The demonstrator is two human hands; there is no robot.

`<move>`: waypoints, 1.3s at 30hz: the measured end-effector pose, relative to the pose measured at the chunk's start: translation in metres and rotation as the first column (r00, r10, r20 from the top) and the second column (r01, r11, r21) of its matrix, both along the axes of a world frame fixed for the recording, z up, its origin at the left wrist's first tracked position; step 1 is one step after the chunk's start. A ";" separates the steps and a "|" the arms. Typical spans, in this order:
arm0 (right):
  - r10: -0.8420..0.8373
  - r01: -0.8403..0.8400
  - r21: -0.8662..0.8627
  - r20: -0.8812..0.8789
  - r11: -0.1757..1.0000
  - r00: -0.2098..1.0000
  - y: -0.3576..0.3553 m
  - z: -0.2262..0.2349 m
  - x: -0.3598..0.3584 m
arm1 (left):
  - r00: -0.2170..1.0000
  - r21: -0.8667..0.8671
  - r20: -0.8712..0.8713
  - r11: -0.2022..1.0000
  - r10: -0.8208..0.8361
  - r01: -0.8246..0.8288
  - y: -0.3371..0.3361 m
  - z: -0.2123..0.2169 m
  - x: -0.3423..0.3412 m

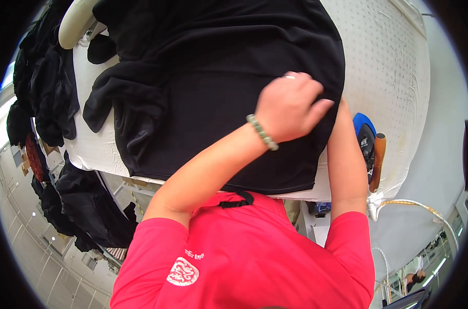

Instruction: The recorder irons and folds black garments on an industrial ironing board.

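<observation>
Standing at a padded ironing table [393, 72], a person in a red shirt bends over a black garment [208, 92] spread across the table's near half. The left hand [290, 105], wearing a green bead bracelet [262, 132] and a ring, lies on the garment's right side, fingers curled and pressing a fold of the cloth near the table's middle. The right forearm [345, 165] reaches up beneath that hand; the right hand itself is hidden under the left hand and the cloth, so whether it is open or closed cannot be told. The body of the garment lies fairly flat, but its left part, toward the table's left edge, is bunched in loose folds, so the smoothing looks only partly done. An iron [368, 147] with a blue body and brown handle rests at the table's near right edge, untouched. More dark clothes [43, 92] hang past the left edge.
</observation>
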State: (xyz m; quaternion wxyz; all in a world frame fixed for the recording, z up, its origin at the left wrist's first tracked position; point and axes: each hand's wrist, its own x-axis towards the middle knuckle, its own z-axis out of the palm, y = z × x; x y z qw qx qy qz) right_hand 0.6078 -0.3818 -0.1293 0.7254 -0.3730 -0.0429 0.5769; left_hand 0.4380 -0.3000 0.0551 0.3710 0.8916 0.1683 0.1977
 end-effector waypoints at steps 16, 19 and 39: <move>0.122 0.596 -0.004 0.980 0.803 -0.157 -0.016 0.150 -0.042 | 0.905 0.144 -0.126 0.895 -0.407 0.423 -0.010 -0.065 0.009; 0.243 0.692 -0.355 0.935 0.628 0.259 -0.045 0.146 -0.045 | 0.894 0.205 -0.309 0.895 -0.325 0.396 0.029 -0.047 -0.019; -0.056 0.442 -0.415 0.675 0.795 0.736 -0.054 0.130 -0.033 | 0.901 0.355 -0.344 0.852 -0.263 0.384 0.031 -0.053 -0.043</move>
